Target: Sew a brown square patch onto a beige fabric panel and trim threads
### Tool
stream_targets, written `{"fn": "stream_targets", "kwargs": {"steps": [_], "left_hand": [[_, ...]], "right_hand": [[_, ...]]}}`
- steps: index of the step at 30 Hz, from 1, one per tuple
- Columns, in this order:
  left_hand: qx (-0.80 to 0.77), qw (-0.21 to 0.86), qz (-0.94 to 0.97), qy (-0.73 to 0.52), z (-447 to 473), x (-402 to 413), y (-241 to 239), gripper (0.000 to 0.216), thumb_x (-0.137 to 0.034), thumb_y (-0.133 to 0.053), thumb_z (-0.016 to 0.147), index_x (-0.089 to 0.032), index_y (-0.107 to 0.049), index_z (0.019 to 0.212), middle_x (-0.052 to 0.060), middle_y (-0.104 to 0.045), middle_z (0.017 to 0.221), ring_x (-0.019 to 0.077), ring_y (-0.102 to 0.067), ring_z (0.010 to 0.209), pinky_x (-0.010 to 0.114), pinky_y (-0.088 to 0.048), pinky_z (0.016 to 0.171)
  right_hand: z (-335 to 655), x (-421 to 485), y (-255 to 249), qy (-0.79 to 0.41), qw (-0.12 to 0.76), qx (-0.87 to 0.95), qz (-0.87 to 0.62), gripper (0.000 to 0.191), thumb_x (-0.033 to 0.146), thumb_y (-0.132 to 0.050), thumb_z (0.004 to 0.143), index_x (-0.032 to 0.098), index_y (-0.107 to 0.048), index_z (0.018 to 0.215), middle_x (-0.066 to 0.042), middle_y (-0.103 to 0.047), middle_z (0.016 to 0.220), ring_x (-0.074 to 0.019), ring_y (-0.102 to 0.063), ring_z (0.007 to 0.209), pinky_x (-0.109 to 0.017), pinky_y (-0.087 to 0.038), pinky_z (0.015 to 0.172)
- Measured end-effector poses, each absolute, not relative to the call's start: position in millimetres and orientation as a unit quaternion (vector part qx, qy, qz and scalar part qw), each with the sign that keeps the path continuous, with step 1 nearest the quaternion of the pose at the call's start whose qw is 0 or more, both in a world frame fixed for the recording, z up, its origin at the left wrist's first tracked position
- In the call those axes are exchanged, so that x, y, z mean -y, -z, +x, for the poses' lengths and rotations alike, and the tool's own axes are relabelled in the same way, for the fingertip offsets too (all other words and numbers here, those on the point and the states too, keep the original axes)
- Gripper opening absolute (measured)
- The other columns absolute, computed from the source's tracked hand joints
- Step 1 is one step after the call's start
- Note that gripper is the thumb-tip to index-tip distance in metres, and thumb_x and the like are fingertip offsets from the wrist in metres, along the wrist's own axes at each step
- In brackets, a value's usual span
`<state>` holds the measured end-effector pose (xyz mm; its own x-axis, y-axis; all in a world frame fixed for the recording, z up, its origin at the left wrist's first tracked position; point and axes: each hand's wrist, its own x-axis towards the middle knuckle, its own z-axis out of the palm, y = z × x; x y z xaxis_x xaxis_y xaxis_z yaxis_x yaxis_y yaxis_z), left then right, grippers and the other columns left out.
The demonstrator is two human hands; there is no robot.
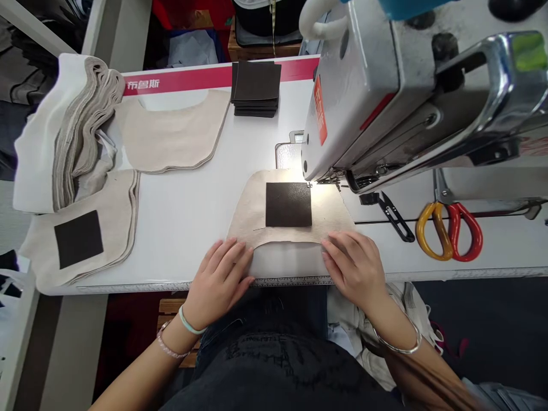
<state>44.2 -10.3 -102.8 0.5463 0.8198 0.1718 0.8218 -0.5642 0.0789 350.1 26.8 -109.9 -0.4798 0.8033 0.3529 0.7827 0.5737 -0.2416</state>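
A cream fabric piece with a curved near edge lies flat on the white table, its far side under the sewing machine. On it sits a dark brown square patch, its far right corner close to the lit needle area. My left hand rests on the fabric's near left corner, fingers stretched out and flat. At the near right corner, my right hand lies with its fingers extended on the edge. Neither hand grips anything.
Scissors and a black thread snipper lie to the right. A stack of dark patches stands at the back. Cream pieces and a folded fabric pile are at left, beside pieces bearing a dark patch.
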Motion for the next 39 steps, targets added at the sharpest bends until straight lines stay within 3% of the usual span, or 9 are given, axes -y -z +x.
{"fn": "stream_targets", "kwargs": {"steps": [5, 11, 15, 19, 23, 27, 39], "left_hand": [[0.444, -0.011, -0.888, 0.115, 57.4, 0.6, 105.9, 0.064, -0.032, -0.057, 0.091, -0.014, -0.034, 0.148, 0.018, -0.059, 0.132, 0.0332, -0.053, 0.127, 0.049, -0.049, 0.104], [0.449, -0.012, -0.886, 0.113, 42.7, 3.1, 109.6, 0.068, -0.027, -0.058, 0.091, -0.014, -0.029, 0.151, 0.017, -0.061, 0.129, 0.0327, -0.054, 0.126, 0.05, -0.049, 0.104], [0.461, 0.004, -0.881, 0.111, 43.6, 3.4, 104.2, 0.058, -0.028, -0.059, 0.09, -0.014, -0.041, 0.144, 0.017, -0.063, 0.123, 0.0338, -0.055, 0.121, 0.049, -0.05, 0.099], [0.433, 0.02, -0.891, 0.136, 75.8, -10.3, 97.1, 0.049, -0.034, -0.059, 0.09, -0.005, -0.053, 0.13, 0.02, -0.062, 0.126, 0.0354, -0.053, 0.122, 0.048, -0.045, 0.102], [0.414, 0.023, -0.901, 0.125, 115.1, -32.0, 96.9, 0.059, -0.047, -0.047, 0.096, -0.006, -0.049, 0.138, 0.014, -0.054, 0.142, 0.0326, -0.047, 0.131, 0.046, -0.038, 0.109], [0.406, 0.018, -0.909, 0.096, 132.2, -45.8, 102.2, 0.062, -0.052, -0.039, 0.098, -0.007, -0.048, 0.139, 0.011, -0.053, 0.145, 0.0302, -0.048, 0.13, 0.046, -0.037, 0.11], [0.39, 0.001, -0.916, 0.091, 129.3, -46.4, 104.9, 0.059, -0.047, -0.041, 0.098, -0.005, -0.05, 0.138, 0.013, -0.053, 0.144, 0.0317, -0.047, 0.133, 0.046, -0.039, 0.111]], "right_hand": [[342.5, -29.9, 106.9, -0.028, 0.203, 0.87, -0.449, 0.029, 0.016, -0.061, 0.086, 0.014, -0.063, 0.115, -0.015, -0.067, 0.116, -0.0314, -0.057, 0.11, -0.046, -0.048, 0.086], [344.1, -26.7, 107.3, -0.033, 0.201, 0.868, -0.453, 0.029, 0.015, -0.061, 0.086, 0.016, -0.061, 0.115, -0.012, -0.069, 0.11, -0.0287, -0.058, 0.104, -0.044, -0.048, 0.086], [344.7, -27.8, 106.0, -0.03, 0.204, 0.864, -0.46, 0.025, 0.015, -0.062, 0.086, 0.016, -0.061, 0.111, -0.012, -0.068, 0.106, -0.0276, -0.057, 0.101, -0.043, -0.047, 0.084], [339.2, -36.0, 106.1, -0.02, 0.201, 0.865, -0.459, 0.028, 0.018, -0.062, 0.087, 0.014, -0.062, 0.114, -0.013, -0.067, 0.107, -0.0275, -0.056, 0.101, -0.042, -0.046, 0.083], [333.7, -45.0, 108.2, -0.001, 0.207, 0.865, -0.457, 0.032, 0.023, -0.064, 0.088, 0.013, -0.063, 0.118, -0.013, -0.067, 0.108, -0.028, -0.055, 0.101, -0.042, -0.045, 0.082], [331.9, -48.9, 108.7, 0.005, 0.203, 0.866, -0.458, 0.03, 0.025, -0.064, 0.089, 0.012, -0.065, 0.117, -0.013, -0.067, 0.106, -0.0279, -0.055, 0.099, -0.042, -0.045, 0.08], [334.7, -53.6, 108.6, 0.027, 0.206, 0.874, -0.44, 0.028, 0.024, -0.066, 0.087, 0.013, -0.068, 0.113, -0.012, -0.068, 0.102, -0.0272, -0.054, 0.096, -0.042, -0.042, 0.078]]}}
